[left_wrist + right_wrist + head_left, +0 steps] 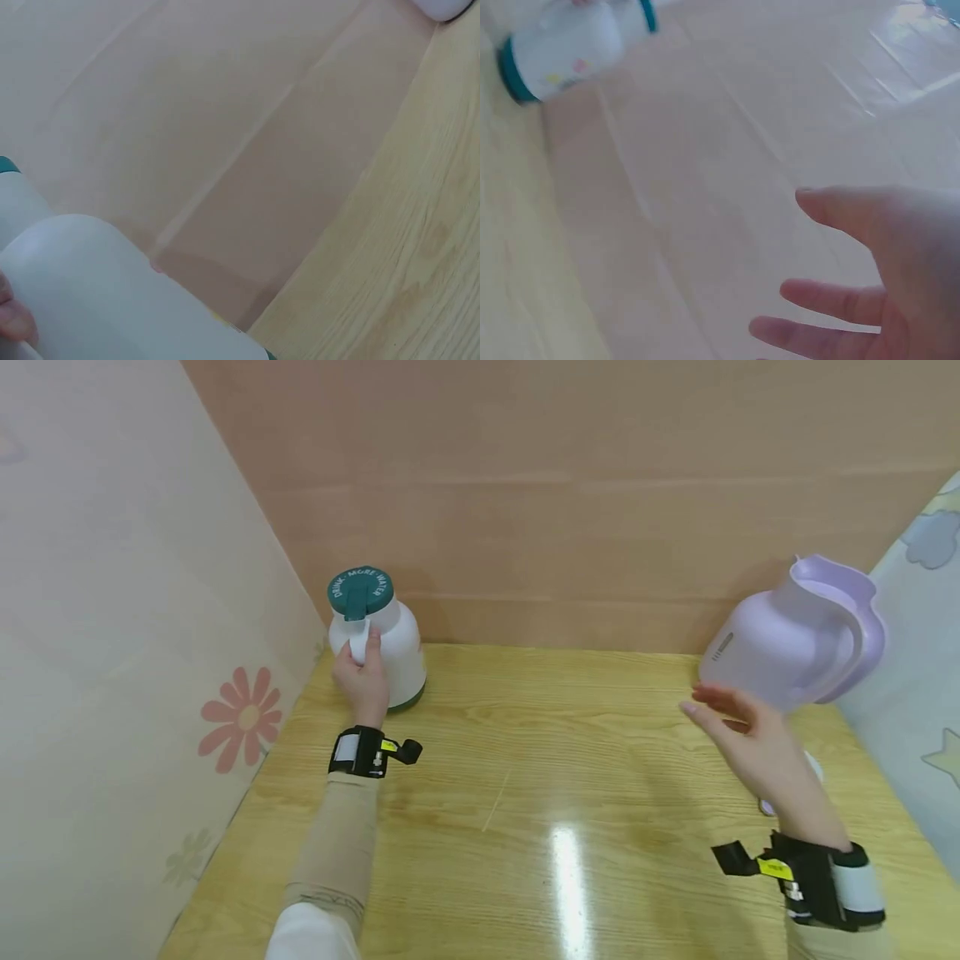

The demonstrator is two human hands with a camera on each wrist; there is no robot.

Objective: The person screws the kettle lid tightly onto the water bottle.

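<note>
My left hand (pixel 363 681) grips the handle of the white jug (pixel 390 639), fingers curled round it, at the back left of the table (pixel 525 793), close to the corner where the walls meet. The jug stands upright, its green lid (pixel 361 587) on. My right hand (pixel 738 735) hangs open, fingers spread and holding nothing, just in front of the purple jug (pixel 795 639), which sits tilted at the back right; I cannot tell whether the fingertips touch it. A small white object (pixel 813 768) lies partly hidden behind that wrist.

From the left wrist, the white jug (pixel 97 292) fills the lower left, smooth and rounded, with a fingertip (pixel 15 322) at the edge and the table (pixel 405 255) running off to the right.

From the right wrist, my open hand (pixel 870 300) shows thumb and fingers apart, nothing in them; the white jug (pixel 559 49) sits blurred across the table.

I judge both jugs to be rigid plastic with slick, glossy walls that could slip in a bare palm. Their weight depends on the fill, which I cannot see. The handle is the sure hold on each, and the purple one's broad loop faces away from my hand.
</note>
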